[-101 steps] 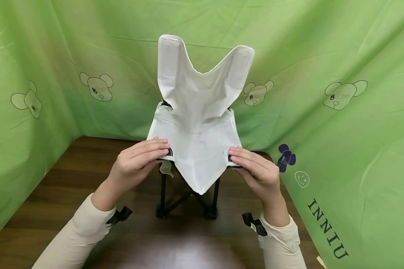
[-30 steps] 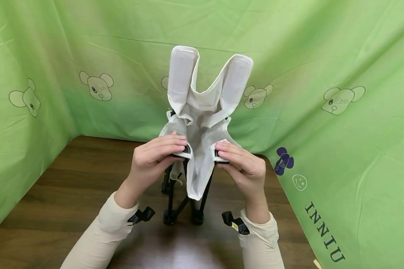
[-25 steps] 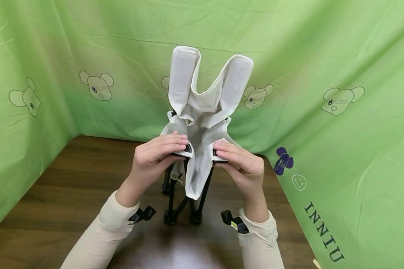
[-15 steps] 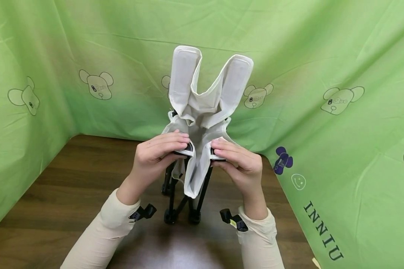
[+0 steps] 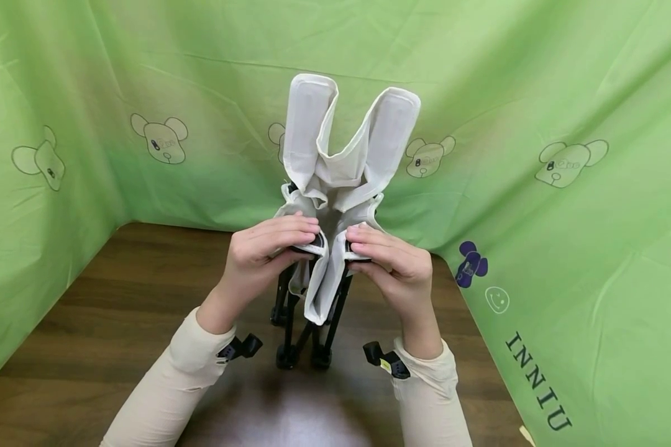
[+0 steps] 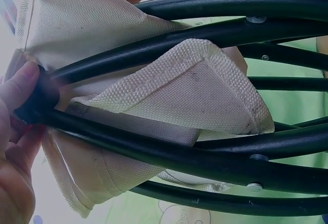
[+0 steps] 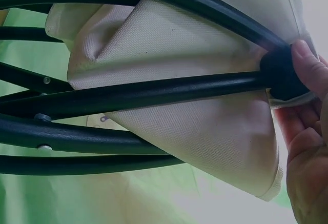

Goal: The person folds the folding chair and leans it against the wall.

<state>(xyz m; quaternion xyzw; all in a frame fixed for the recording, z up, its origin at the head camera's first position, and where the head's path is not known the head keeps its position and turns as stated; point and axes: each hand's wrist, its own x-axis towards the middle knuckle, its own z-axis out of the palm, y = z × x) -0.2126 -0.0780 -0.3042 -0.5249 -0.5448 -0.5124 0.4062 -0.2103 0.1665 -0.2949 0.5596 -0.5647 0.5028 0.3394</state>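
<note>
A small folding chair with a white fabric seat [image 5: 343, 169] stands on the table, its black tube legs drawn close together. At the seat's front left corner my left hand [image 5: 260, 253] grips the black corner joint [image 6: 47, 93], thumb below and fingers on top. My right hand [image 5: 398, 264] holds the matching corner joint [image 7: 283, 73] on the other side. Between both hands the fabric sags into a deep fold, its front tip hanging down. Behind, the backrest rises in two flat lobes. In the left wrist view a loose fabric flap [image 6: 205, 93] hangs among the tubes [image 6: 154, 155].
A dark wood-grain table [image 5: 117, 323] lies beneath the chair. Green cloth walls [image 5: 212, 68] printed with bear heads surround it at the back and sides. Wrist camera mounts [image 5: 240, 346] project from both sleeves. A small pale item [image 5: 527, 434] lies at the lower right edge.
Both hands have moved inward toward each other, bringing the front corners closer. The chair has narrowed, its legs have drawn together, and the seat fabric has gone from spread flat to folded.
</note>
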